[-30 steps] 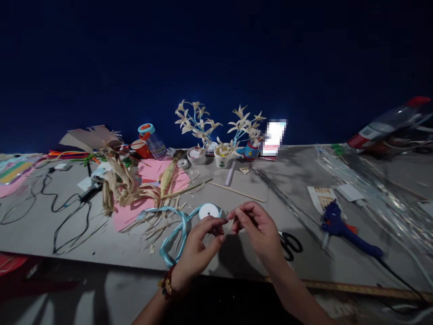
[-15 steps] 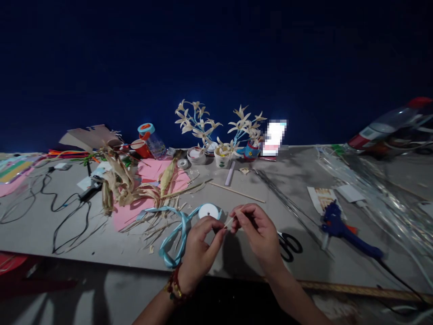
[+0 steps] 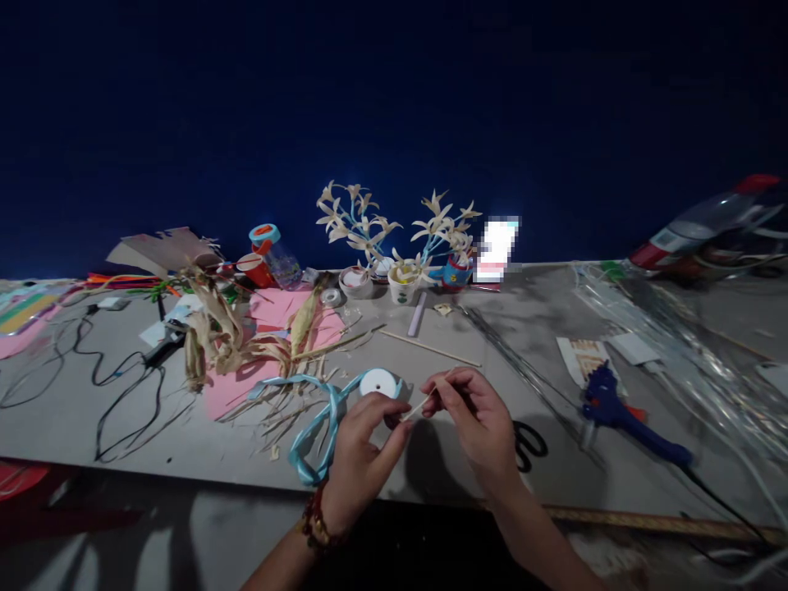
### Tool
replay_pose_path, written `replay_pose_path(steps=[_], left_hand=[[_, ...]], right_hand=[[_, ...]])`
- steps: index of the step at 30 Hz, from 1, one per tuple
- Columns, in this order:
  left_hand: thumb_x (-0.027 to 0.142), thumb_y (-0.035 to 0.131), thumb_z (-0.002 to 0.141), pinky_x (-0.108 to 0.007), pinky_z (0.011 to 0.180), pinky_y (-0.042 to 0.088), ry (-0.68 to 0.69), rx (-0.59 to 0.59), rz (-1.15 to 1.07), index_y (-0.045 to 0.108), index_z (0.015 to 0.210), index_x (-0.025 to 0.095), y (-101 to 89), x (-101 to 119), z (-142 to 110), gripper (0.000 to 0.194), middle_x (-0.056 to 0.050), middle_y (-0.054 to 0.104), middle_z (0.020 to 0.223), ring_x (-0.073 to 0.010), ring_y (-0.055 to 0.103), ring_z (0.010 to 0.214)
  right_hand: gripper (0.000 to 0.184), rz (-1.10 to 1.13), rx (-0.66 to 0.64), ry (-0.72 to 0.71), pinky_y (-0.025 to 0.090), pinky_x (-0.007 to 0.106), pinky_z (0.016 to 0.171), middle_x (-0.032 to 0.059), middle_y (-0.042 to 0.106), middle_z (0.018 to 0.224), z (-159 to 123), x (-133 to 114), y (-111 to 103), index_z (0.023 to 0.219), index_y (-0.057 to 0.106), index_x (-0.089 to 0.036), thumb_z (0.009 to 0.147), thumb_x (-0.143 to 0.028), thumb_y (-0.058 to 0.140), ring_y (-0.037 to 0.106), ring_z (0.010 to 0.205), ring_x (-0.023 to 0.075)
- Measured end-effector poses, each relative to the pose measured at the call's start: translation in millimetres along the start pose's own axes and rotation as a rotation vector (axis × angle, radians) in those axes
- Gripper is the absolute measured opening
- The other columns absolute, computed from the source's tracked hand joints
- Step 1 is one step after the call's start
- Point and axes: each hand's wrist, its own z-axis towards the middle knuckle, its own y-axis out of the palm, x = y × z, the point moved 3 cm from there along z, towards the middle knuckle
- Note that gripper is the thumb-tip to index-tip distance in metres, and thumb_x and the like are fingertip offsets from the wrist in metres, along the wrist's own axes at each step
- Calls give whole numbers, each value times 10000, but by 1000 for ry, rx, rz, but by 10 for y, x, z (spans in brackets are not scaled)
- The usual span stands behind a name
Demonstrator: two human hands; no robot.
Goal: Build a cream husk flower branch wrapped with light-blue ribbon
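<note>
Between my two hands runs a thin pale strip (image 3: 419, 406), which looks like a sliver of corn husk. My left hand (image 3: 368, 439), with a beaded bracelet at its wrist, pinches the strip's lower end between thumb and fingertips. The upper end is gripped by the closed fingers of my right hand (image 3: 471, 419). Just behind my left hand lies a white ribbon spool (image 3: 377, 382), and light blue ribbon (image 3: 334, 410) loops out beside it. Black-handled scissors (image 3: 530, 446) lie to the right, partly covered by my right hand.
Dried corn husks (image 3: 215, 328) lie on pink paper (image 3: 225, 394) at the left. Husk flowers (image 3: 363, 226) stand in small cups behind. A blue glue gun (image 3: 634, 423), metal wires (image 3: 523, 361) and plastic wrapping (image 3: 695, 353) are at the right. A thin stick (image 3: 431, 348) lies mid-table.
My right hand has shifted slightly right, away from my left, and more of the pale strip shows between them. The left hand stays almost in place.
</note>
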Motion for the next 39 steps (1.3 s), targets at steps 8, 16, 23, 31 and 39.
replay_pose_path(steps=[8, 16, 23, 31, 39], left_hand=[[124, 637, 900, -361, 892, 474, 55, 68, 57, 656, 862, 198, -25, 38, 8, 85, -34, 703, 808, -190, 654, 831], [113, 656, 886, -379, 954, 460, 78, 63, 75, 666, 883, 202, -22, -15, -20, 89, -31, 720, 824, -195, 668, 865], [141, 663, 898, -310, 858, 475, -13, 44, -29, 686, 864, 203, -85, -6, 10, 74, -21, 728, 827, -168, 662, 830], [260, 638, 929, -268, 711, 485, -264, -11, -395, 698, 804, 184, -51, -124, 21, 158, -8, 650, 710, -149, 610, 721], [213, 670, 901, -301, 799, 529, -211, 108, -248, 709, 1052, 213, -42, -205, -80, 156, -36, 713, 889, -166, 671, 811]], right_hand=[[140, 7, 0, -11, 578, 236, 660, -8, 681, 870, -26, -10, -14, 854, 634, -214, 959, -306, 640, 662, 672, 104], [116, -95, 16, -56, 591, 282, 633, 32, 681, 943, -59, 55, -72, 922, 628, -217, 994, -284, 566, 667, 689, 133], [412, -920, -91, -900, 459, 512, 1020, 80, 706, 1187, -141, -322, -126, 1187, 656, -239, 826, -47, 704, 588, 1146, 289], [205, -980, -397, -836, 478, 400, 806, 50, 779, 939, -21, -328, -60, 1068, 695, -192, 918, -91, 599, 605, 877, 231], [142, -512, -333, -89, 471, 293, 699, 26, 727, 727, -121, -69, -30, 907, 719, -203, 946, -277, 604, 634, 710, 173]])
